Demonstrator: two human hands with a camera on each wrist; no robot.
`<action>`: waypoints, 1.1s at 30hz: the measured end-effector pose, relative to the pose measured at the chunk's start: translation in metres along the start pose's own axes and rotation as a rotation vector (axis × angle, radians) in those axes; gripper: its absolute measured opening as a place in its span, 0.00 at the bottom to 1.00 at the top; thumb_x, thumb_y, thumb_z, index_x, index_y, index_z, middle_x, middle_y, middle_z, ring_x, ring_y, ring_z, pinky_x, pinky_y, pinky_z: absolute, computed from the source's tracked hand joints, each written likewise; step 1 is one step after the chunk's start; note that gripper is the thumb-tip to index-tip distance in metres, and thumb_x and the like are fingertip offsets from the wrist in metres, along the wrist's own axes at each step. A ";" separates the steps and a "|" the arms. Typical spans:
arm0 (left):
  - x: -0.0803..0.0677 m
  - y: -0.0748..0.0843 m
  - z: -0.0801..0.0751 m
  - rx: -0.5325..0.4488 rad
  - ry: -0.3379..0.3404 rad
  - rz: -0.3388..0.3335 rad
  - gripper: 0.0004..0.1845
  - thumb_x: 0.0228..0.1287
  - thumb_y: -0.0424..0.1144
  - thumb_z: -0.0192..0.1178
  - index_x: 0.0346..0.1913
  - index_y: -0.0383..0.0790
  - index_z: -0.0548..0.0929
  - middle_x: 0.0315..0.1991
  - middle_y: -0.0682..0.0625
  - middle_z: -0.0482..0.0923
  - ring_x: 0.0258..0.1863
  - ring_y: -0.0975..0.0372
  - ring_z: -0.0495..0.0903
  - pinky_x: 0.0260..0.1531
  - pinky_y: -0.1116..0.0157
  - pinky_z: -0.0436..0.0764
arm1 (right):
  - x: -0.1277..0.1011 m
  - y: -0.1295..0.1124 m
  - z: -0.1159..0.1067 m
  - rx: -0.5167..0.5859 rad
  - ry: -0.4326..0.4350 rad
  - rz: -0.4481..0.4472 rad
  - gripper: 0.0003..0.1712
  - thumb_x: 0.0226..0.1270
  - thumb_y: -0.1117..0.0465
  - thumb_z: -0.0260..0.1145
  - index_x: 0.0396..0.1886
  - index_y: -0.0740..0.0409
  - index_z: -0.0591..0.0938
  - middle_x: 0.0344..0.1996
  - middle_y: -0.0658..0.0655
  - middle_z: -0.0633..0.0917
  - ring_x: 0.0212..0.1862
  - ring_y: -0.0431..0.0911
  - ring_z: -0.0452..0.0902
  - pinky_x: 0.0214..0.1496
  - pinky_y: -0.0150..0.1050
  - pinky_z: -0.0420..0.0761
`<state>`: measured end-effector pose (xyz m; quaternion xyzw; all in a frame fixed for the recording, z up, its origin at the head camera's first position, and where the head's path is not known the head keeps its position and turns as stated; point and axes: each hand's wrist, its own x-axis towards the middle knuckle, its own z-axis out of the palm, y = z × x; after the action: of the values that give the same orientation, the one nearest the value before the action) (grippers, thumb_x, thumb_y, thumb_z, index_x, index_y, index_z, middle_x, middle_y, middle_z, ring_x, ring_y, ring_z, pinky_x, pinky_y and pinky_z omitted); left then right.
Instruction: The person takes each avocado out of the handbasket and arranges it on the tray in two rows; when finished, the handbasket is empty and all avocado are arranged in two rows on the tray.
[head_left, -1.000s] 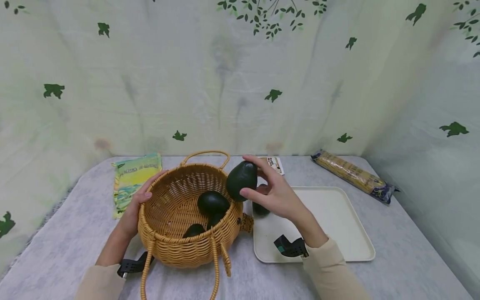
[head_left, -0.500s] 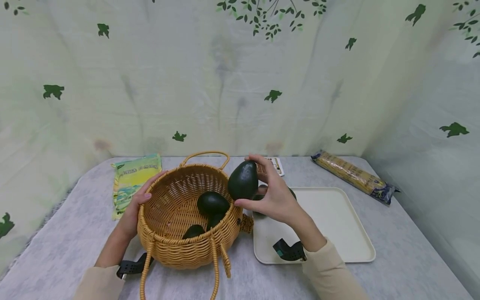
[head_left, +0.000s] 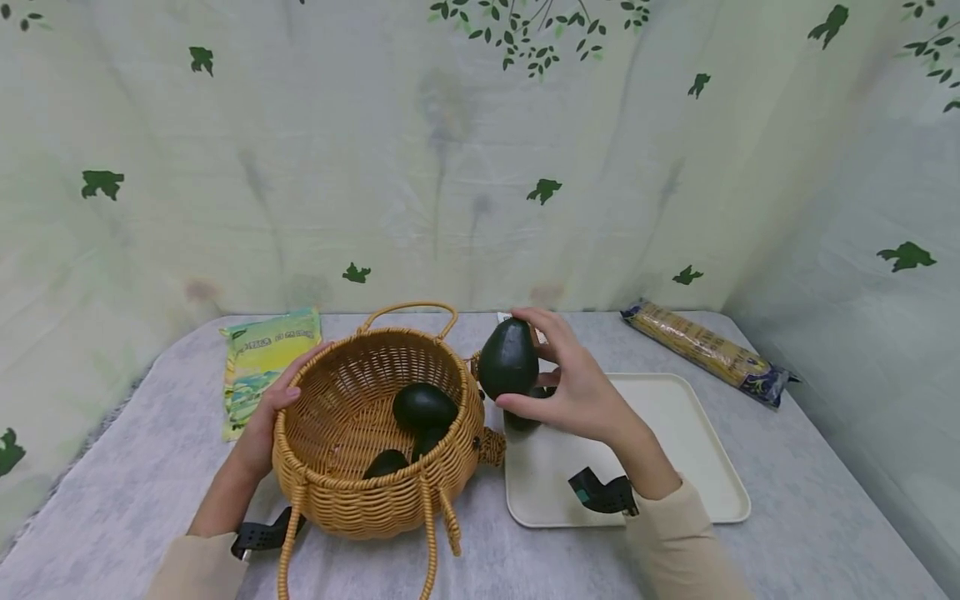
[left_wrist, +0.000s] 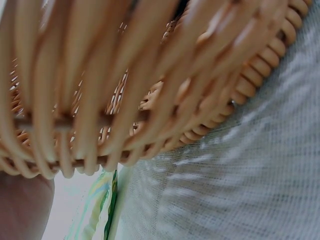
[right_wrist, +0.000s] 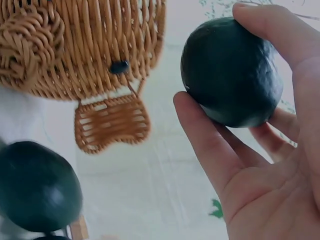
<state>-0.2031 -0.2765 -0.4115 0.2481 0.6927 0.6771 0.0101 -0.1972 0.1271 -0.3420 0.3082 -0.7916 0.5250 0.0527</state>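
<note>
My right hand (head_left: pixel 573 385) pinches a dark green avocado (head_left: pixel 508 360) between thumb and fingers, held up just right of the wicker basket (head_left: pixel 375 504). In the right wrist view, the fingers wrap its sides and the avocado (right_wrist: pixel 230 72) stands apart from the basket. On the basket's left rim my left hand (head_left: pixel 273 412) keeps its grip, thumb over the edge; the left wrist view shows mostly wicker weave (left_wrist: pixel 100 90). Inside the basket lie several avocados (head_left: pixel 424 407). Another avocado (head_left: pixel 522 421) rests on the white tray (head_left: pixel 675 467), partly hidden behind my right hand.
A yellow-green packet (head_left: pixel 262 358) lies behind my left hand. At the back right is a long pack of noodles (head_left: pixel 705 350). The basket's long handle (head_left: pixel 430 533) hangs toward the front. A printed curtain encloses the table.
My right hand has moved the avocado rightward, away from the basket rim toward the tray's side. The left hand and the basket stay where they were.
</note>
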 end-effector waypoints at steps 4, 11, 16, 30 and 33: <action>0.000 0.000 0.000 0.005 0.008 -0.007 0.33 0.77 0.42 0.30 0.83 0.50 0.54 0.74 0.54 0.61 0.72 0.61 0.65 0.61 0.69 0.73 | -0.003 0.001 -0.010 -0.024 -0.005 0.018 0.55 0.56 0.62 0.81 0.79 0.35 0.63 0.76 0.50 0.62 0.67 0.59 0.76 0.46 0.42 0.87; 0.000 0.000 0.000 -0.010 0.008 -0.007 0.33 0.76 0.41 0.30 0.83 0.47 0.53 0.75 0.54 0.61 0.72 0.61 0.65 0.61 0.69 0.73 | -0.006 0.003 -0.027 -0.082 0.000 0.017 0.53 0.57 0.61 0.81 0.79 0.39 0.64 0.75 0.51 0.65 0.67 0.54 0.71 0.49 0.40 0.86; 0.000 0.000 0.000 -0.015 0.005 -0.001 0.34 0.76 0.42 0.30 0.83 0.43 0.51 0.75 0.54 0.61 0.72 0.62 0.65 0.62 0.69 0.72 | -0.010 0.007 -0.040 -0.091 -0.010 0.031 0.52 0.57 0.62 0.81 0.79 0.39 0.64 0.74 0.52 0.66 0.67 0.53 0.69 0.50 0.42 0.86; 0.000 -0.001 0.000 -0.014 0.000 -0.006 0.33 0.77 0.41 0.30 0.83 0.50 0.53 0.75 0.55 0.61 0.72 0.63 0.65 0.61 0.69 0.73 | -0.018 0.014 -0.058 -0.138 -0.038 0.018 0.51 0.56 0.62 0.81 0.78 0.45 0.67 0.72 0.53 0.70 0.67 0.51 0.73 0.65 0.48 0.78; 0.000 -0.001 0.000 -0.013 0.006 -0.009 0.33 0.77 0.42 0.30 0.83 0.50 0.53 0.75 0.55 0.61 0.72 0.63 0.65 0.61 0.70 0.73 | -0.019 0.017 -0.062 -0.145 -0.039 0.025 0.51 0.56 0.62 0.81 0.78 0.46 0.67 0.73 0.54 0.69 0.68 0.51 0.71 0.64 0.51 0.79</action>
<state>-0.2035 -0.2766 -0.4129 0.2429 0.6895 0.6823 0.0123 -0.2063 0.1928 -0.3356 0.3038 -0.8323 0.4608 0.0527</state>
